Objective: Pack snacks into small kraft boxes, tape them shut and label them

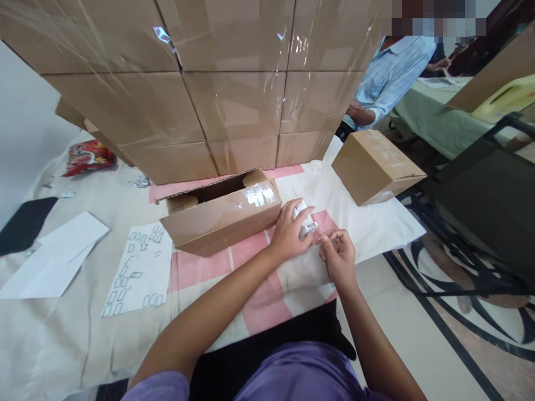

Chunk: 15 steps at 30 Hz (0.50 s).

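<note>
My left hand (288, 231) is wrapped round a small white and silver item (305, 221), held just above the pink and white cloth (259, 301). My right hand (337, 255) is beside it, fingertips pinched together at the item's lower edge; what they pinch is too small to name. An open brown carton (221, 217) lies directly left of my left hand, with rolled brown things inside.
A wall of stacked cartons under clear wrap (200, 83) stands behind. A closed small carton (376, 166) lies at the right. A label sheet (137, 270) and white paper (54, 256) lie left. A seated person in a blue shirt (388, 78) is at back right, by a dark chair (480, 211).
</note>
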Each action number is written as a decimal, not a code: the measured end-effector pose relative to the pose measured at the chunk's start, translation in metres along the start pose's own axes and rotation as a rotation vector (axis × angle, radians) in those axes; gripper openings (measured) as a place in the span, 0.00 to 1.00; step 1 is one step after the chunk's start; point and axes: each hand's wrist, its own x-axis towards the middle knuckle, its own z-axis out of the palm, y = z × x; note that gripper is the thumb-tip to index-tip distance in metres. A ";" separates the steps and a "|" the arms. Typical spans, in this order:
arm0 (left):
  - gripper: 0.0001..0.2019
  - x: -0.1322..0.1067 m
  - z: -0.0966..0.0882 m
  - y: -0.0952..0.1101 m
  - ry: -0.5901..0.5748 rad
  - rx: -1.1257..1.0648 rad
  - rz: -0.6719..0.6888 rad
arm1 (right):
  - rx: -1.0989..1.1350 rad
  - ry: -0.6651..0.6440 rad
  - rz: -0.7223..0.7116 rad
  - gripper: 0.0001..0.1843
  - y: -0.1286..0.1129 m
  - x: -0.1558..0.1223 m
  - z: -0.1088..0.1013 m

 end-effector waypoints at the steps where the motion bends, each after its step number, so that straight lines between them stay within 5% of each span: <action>1: 0.21 -0.001 -0.003 0.002 0.004 -0.022 0.025 | 0.007 0.018 -0.018 0.19 0.000 -0.002 0.000; 3: 0.13 -0.003 -0.008 0.004 -0.015 -0.051 0.080 | 0.006 0.049 -0.054 0.18 0.001 -0.004 0.000; 7: 0.15 -0.004 -0.010 0.010 -0.075 -0.050 0.104 | -0.041 0.080 -0.133 0.13 0.004 -0.008 0.002; 15: 0.10 -0.006 -0.008 0.005 0.001 0.032 0.199 | -0.114 0.000 -0.189 0.12 0.009 -0.006 0.003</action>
